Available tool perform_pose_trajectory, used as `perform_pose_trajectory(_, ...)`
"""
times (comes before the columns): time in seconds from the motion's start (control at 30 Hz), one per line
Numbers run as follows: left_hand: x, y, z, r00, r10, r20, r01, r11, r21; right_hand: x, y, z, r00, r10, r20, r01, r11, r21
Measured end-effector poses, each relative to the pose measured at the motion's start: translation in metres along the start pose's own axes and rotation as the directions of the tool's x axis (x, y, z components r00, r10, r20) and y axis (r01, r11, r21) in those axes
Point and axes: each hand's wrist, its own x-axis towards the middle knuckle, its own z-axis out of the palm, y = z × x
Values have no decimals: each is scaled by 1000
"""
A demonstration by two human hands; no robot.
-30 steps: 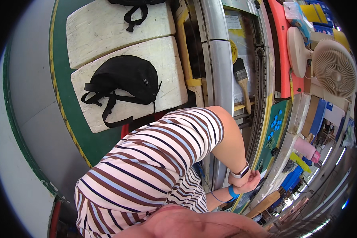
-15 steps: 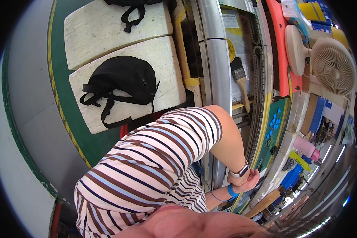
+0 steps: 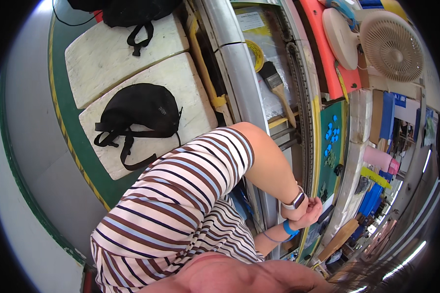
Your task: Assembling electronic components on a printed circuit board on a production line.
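Note:
My left hand (image 3: 294,213), with a watch (image 3: 298,200) on its wrist, is bent inward against my right hand. Its fingers are hidden from this view. My right hand (image 3: 312,215) has its fingers curled inward; whatever lies in them, if anything, I cannot make out. A blue wrist strap (image 3: 289,228) with a thin cord circles the right wrist. Both hands are over the edge of a green work surface (image 3: 331,161), where small blue pieces (image 3: 332,134) lie in a cluster farther along. Beside these are darker green bits (image 3: 330,157).
A chain conveyor (image 3: 304,97) runs past the hands. A paintbrush (image 3: 278,88) and a yellow tape roll (image 3: 254,56) lie beside it. A fan (image 3: 392,46) stands by a red-orange panel (image 3: 322,49). A black bag (image 3: 137,110) rests on a white foam block (image 3: 190,93).
The view has shifted, so the bag, brush and fan appear moved in the picture. My two hands stay together in much the same pose.

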Motion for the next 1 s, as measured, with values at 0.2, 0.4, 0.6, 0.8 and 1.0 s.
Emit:
perform_pose_trajectory(0.2, -14, 5, -16, 998, 36, 47, -35, 999, -23, 2, 3, 3, 999, 16, -28, -15, 1000, 20)
perform_pose_trajectory(0.4, -86, -22, -93, 831, -512, 218, 548, 821, -158, -8, 15, 18, 967, -253, 26, 255, 956, -145)
perform_pose_trajectory(0.6, -254, -87, -175, 379, -897, -227, 924, 382, 36, -29, -18, 38, 868, -399, 296, 476, 840, -262)
perform_pose_trajectory(0.8, -375, -115, -204, -122, -938, -323, 853, -266, 449, -31, -17, 46, 832, -403, 380, 496, 848, -187)
perform_pose_trajectory(1.0, -402, -115, -205, -326, -937, -125, 758, -338, 558, -27, -6, 49, 807, -441, 393, 536, 826, -174)
